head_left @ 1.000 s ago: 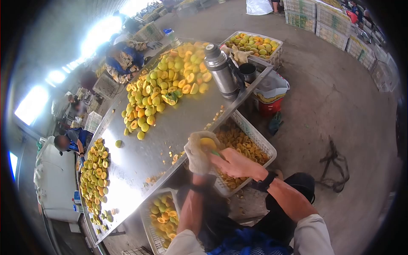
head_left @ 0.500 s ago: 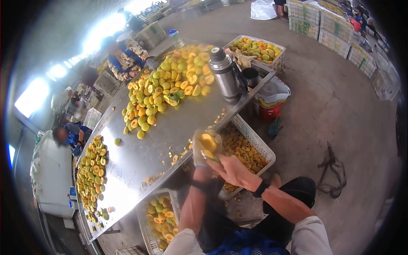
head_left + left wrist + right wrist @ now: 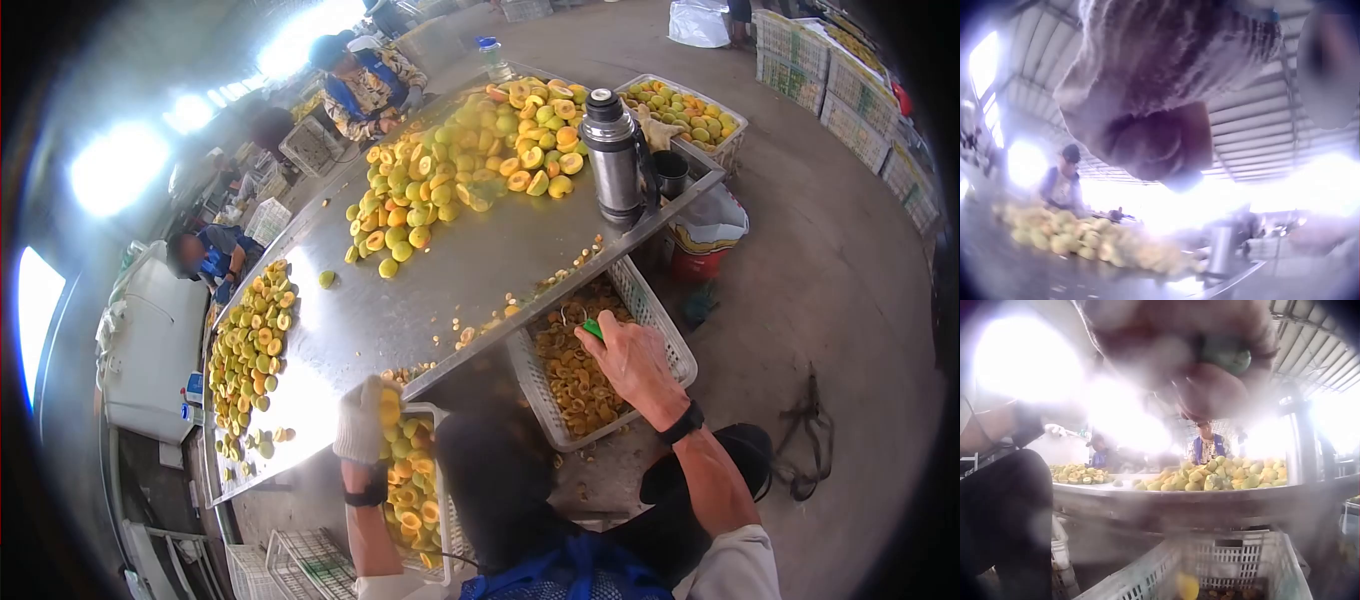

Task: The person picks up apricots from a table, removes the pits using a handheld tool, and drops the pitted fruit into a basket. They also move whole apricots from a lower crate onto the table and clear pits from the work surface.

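My left hand (image 3: 360, 425), in a white knitted glove, is over the crate of yellow peach halves (image 3: 412, 500) at the table's near edge. It holds a peach half (image 3: 389, 406) at its fingers. The bare right hand (image 3: 637, 368) grips the green handle (image 3: 593, 328) of a small tool with a curved metal end (image 3: 568, 314). That hand is above a white crate (image 3: 680, 345) filled with small yellow-brown scraps. In the right wrist view the green handle (image 3: 1229, 355) pokes out of the curled fingers, and a yellow piece (image 3: 1188, 586) shows at the crate below.
A metal table (image 3: 390, 315) carries a large heap of peaches (image 3: 430, 185), a second pile (image 3: 250, 345) at left and a steel thermos (image 3: 612, 165). Beyond it stand a black cup (image 3: 668, 172) and a fruit crate (image 3: 735, 130). Two people work across the table.
The hands were together with the peach half and tool over the scrap crate. They have parted: the left moved left with the peach half, the right moved right with the tool.
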`<action>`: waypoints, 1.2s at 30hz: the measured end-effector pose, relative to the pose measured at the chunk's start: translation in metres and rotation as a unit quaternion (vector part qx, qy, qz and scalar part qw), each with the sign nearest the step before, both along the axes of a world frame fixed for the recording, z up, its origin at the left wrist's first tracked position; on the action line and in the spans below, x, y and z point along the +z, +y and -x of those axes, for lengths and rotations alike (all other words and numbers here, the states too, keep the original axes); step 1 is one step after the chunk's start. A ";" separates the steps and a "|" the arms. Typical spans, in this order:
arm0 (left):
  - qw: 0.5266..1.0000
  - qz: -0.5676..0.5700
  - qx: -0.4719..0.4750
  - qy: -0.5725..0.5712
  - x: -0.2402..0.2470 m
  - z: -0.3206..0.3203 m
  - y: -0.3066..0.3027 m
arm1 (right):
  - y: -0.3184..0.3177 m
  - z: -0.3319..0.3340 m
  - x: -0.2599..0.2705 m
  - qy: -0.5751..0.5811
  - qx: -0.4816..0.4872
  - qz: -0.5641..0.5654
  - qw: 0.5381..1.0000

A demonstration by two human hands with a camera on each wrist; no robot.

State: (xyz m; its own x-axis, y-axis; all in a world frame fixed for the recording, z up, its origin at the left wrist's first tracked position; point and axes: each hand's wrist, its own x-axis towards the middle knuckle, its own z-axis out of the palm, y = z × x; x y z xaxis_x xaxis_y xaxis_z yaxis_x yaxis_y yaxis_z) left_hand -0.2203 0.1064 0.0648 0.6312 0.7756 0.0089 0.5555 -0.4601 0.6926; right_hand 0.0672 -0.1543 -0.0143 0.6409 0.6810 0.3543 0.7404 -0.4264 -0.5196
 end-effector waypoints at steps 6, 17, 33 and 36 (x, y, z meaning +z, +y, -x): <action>0.794 -0.284 -0.109 0.527 -0.054 0.083 0.062 | 0.006 0.008 -0.002 0.020 0.030 0.041 0.998; 0.955 -0.288 0.045 0.053 -0.117 -0.163 0.203 | 0.032 -0.009 -0.010 0.069 0.012 0.092 0.993; 0.969 -0.227 0.007 0.095 -0.143 -0.440 0.337 | 0.046 -0.066 -0.012 0.103 -0.033 0.128 0.986; 0.984 -0.167 -0.036 0.044 -0.155 -0.443 0.324 | 0.046 -0.066 -0.006 0.093 -0.024 0.090 0.991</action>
